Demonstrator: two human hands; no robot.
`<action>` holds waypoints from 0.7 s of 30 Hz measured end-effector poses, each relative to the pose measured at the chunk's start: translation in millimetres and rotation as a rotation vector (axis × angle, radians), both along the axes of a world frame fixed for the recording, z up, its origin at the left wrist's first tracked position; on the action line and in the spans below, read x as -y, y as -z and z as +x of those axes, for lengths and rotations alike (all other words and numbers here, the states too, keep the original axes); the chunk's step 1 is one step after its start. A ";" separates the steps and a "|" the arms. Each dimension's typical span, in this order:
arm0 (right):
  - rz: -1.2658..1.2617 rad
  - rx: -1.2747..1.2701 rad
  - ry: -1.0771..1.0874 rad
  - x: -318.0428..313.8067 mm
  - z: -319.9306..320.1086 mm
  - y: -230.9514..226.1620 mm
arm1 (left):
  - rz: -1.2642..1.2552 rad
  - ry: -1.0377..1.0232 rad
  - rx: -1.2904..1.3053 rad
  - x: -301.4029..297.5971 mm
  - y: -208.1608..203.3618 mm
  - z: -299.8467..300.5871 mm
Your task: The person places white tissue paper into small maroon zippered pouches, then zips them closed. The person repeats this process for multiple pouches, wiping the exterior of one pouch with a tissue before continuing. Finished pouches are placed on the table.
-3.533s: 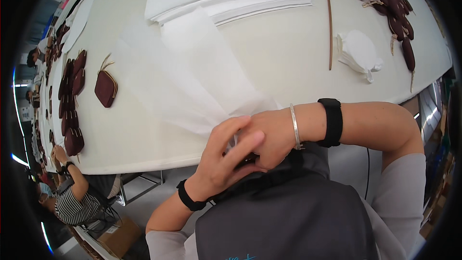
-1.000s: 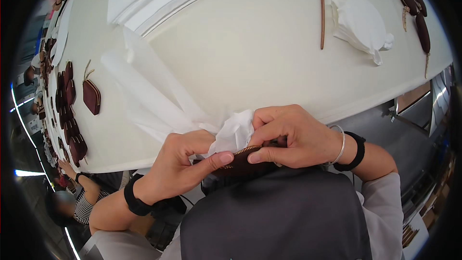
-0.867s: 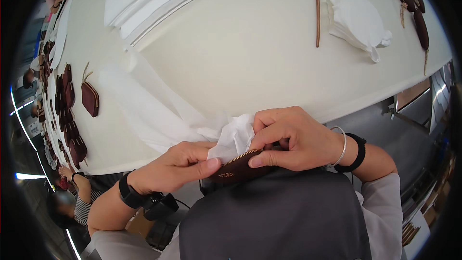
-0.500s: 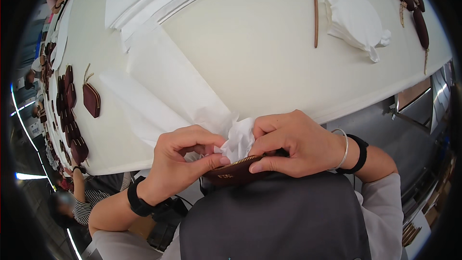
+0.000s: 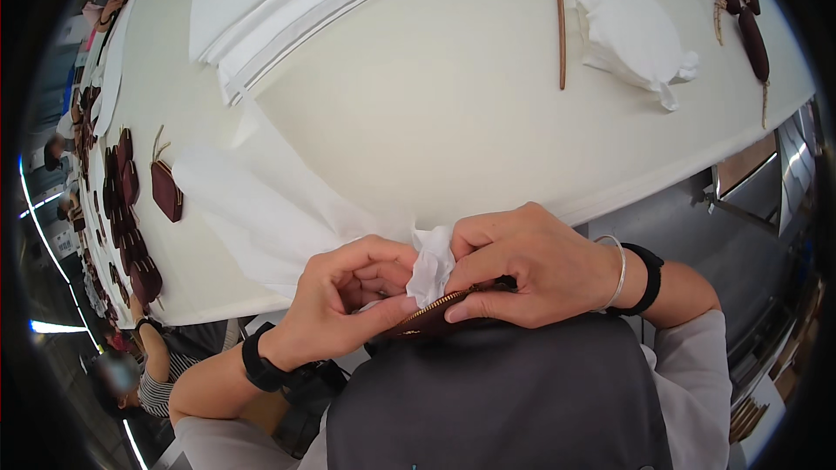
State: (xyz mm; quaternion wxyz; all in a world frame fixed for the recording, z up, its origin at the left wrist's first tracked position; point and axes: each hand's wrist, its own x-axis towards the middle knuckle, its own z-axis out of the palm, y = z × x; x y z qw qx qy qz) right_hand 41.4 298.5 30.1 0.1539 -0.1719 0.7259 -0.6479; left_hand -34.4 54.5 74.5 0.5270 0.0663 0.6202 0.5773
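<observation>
A dark maroon zip pouch (image 5: 428, 322) with a gold-toothed zipper is held at the table's front edge, its mouth tilted with the left end lower. White crumpled tissue paper (image 5: 430, 268) sticks up out of its opening. My left hand (image 5: 355, 292) is closed on the left of the paper, its thumb at the pouch's edge. My right hand (image 5: 533, 268) pinches the pouch's rim with thumb below, and its fingertips press against the paper. The inside of the pouch is hidden by my fingers and the paper.
Loose tissue sheets (image 5: 252, 200) lie left of my hands, before a stack of white sheets (image 5: 287, 26). More maroon pouches (image 5: 165, 190) sit at left and far right (image 5: 754, 45). A brown strip (image 5: 559, 26) and a white wrapped bundle (image 5: 640, 39) rest toward the right. Another person (image 5: 161, 374) is at lower left.
The tissue wad between my hands stands narrower and the pouch tilts more, its left end lower. My left hand has shifted slightly right and down. The loose tissue sheets have moved and spread differently.
</observation>
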 end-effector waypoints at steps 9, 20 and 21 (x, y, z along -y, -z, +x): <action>-0.080 -0.025 0.005 3.4 0.4 2.6 | -0.146 0.071 0.272 -3.7 -4.2 -11.9; -0.192 0.075 0.078 7.2 4.9 -2.7 | 0.058 0.595 0.142 10.1 -0.5 -15.7; -0.198 0.051 0.084 9.0 5.9 -0.6 | 0.013 0.710 0.094 8.8 0.7 -15.6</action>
